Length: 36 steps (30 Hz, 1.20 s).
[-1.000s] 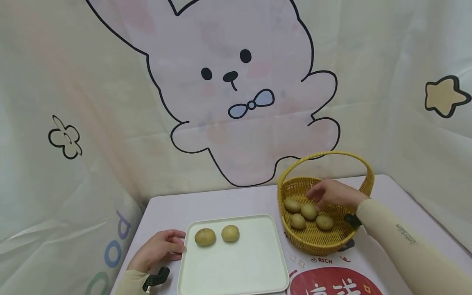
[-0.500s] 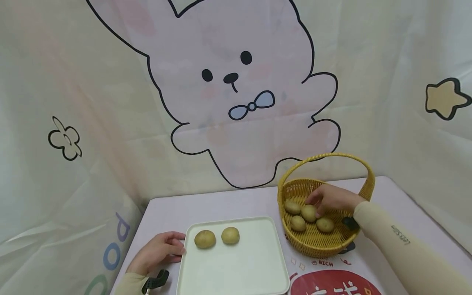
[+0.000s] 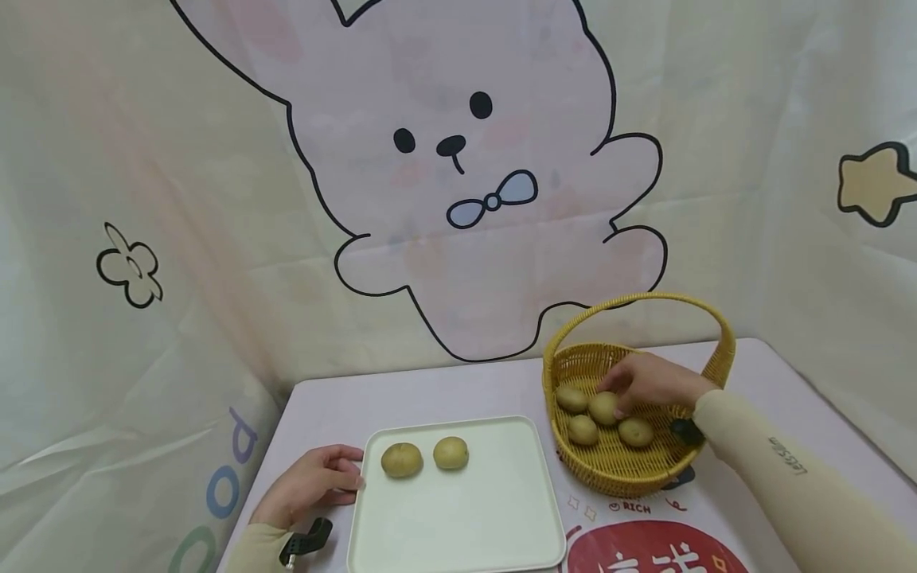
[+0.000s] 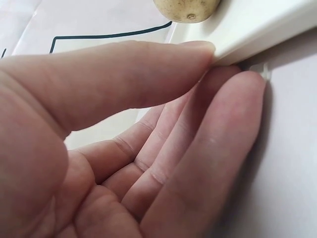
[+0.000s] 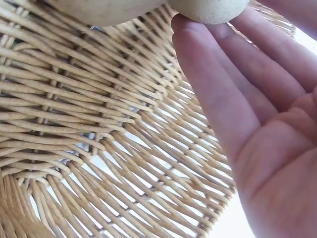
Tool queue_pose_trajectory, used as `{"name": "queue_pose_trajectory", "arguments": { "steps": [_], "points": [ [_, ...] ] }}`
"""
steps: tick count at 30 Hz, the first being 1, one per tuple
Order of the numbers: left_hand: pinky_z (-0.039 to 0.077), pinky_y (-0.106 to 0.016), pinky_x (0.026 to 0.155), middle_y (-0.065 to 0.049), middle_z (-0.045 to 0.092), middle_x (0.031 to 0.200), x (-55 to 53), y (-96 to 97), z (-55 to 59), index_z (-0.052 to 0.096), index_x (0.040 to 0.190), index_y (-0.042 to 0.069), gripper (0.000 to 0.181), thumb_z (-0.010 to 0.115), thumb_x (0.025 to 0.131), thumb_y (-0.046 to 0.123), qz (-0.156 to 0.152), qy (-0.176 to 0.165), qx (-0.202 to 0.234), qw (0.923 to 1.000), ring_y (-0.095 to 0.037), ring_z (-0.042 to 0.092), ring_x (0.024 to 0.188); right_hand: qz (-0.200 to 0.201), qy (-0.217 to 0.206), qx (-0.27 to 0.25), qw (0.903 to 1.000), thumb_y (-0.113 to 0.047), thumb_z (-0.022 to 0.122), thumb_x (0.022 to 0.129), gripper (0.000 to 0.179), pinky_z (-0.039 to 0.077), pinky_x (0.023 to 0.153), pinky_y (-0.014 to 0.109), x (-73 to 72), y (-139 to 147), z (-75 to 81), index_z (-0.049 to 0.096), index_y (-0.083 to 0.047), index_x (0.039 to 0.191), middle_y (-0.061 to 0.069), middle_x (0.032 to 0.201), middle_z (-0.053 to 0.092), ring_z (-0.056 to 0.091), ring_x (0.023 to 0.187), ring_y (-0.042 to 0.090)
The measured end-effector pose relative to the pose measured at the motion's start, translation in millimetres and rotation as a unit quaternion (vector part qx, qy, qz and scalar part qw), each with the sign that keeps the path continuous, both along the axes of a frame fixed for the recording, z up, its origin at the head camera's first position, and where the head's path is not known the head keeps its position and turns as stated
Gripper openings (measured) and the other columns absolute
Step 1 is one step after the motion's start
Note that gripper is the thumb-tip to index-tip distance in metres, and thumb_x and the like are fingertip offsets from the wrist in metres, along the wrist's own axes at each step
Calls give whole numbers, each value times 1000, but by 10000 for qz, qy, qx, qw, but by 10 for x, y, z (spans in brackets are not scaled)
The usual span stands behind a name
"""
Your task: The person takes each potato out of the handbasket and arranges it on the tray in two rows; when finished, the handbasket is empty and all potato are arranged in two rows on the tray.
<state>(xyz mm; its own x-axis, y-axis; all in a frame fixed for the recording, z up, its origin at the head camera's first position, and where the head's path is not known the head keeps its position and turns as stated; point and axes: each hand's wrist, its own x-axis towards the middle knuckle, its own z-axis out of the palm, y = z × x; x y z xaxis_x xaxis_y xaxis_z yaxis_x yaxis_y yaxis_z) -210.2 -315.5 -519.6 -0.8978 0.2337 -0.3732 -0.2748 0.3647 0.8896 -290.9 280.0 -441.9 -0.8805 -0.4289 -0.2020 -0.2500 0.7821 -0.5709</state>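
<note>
My right hand [image 3: 657, 380] reaches into a yellow wicker basket [image 3: 622, 482] and pinches a potato [image 3: 602, 409] between thumb and fingers. In the right wrist view, its fingertips touch the underside of this potato [image 5: 210, 11], whose upper part is cut off. Several other potatoes lie in the basket around it. At the left, my left hand [image 3: 310, 484] pinches the edge of a white rectangular tray [image 3: 458, 525]. The left wrist view has the thumb on the tray's rim [image 4: 237, 47] and fingers below it. Two potatoes [image 3: 402, 460] sit near the tray's far edge.
The basket's tall arched handle [image 3: 645, 298] rises above the right wrist. A pale cloth covers the table [image 3: 430, 395], with a red printed patch [image 3: 645, 549] at the front right. Behind stands a curtain [image 3: 286, 334] with a cartoon figure.
My right hand has come down from just above the potato to grip it inside the basket. The left hand and the tray stay where they were.
</note>
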Motion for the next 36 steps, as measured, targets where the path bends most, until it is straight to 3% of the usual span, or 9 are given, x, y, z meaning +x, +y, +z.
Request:
{"name": "queue_pose_trajectory", "arguments": {
  "steps": [10,15,21,27,32,36],
  "points": [
    [67,-36,83,-7,70,95,31,6,2,56,141,-12,57,80,93,7,-14,31,80,10000,-18,74,90,-278,445,-263,9983,-32,90,88,42,60,98,50,205,-31,189,80,-13,124,0,117,80,73,108,18],
    [67,-36,83,-7,71,94,24,-8,8,56,141,-11,57,80,93,6,36,74,15,10000,-18,74,90,-683,596,-465,9948,-38,90,88,50,60,97,51,503,-199,310,79,-10,128,4,121,80,71,110,22],
    [67,-36,83,-7,71,95,-1,-20,28,57,141,-10,56,80,93,6,79,43,-31,10000,-19,74,90,-1094,737,-723,9886,-43,93,84,54,56,87,39,838,-503,365,79,-11,127,-1,111,80,69,103,18],
    [67,-37,84,-8,71,96,-8,-22,40,58,142,-9,57,82,92,6,163,32,-96,9998,-19,74,90,-1059,776,-1263,9833,-43,93,84,49,59,87,33,1000,-896,283,81,-17,125,-4,109,80,72,103,14],
    [67,-36,84,-8,70,97,-19,-2,39,57,142,-9,58,82,91,6,153,49,-37,9999,-18,73,91,-794,679,-1880,9766,-36,93,85,48,60,83,23,1013,-1215,130,80,-13,125,1,114,80,75,105,16],
    [67,-36,83,-6,70,96,-11,13,44,57,142,-10,59,82,91,5,102,24,9,9999,-18,73,89,-573,713,-1935,9768,-30,91,88,47,61,83,22,998,-1445,-1,78,-8,127,4,117,81,75,106,17]
  ]
}}
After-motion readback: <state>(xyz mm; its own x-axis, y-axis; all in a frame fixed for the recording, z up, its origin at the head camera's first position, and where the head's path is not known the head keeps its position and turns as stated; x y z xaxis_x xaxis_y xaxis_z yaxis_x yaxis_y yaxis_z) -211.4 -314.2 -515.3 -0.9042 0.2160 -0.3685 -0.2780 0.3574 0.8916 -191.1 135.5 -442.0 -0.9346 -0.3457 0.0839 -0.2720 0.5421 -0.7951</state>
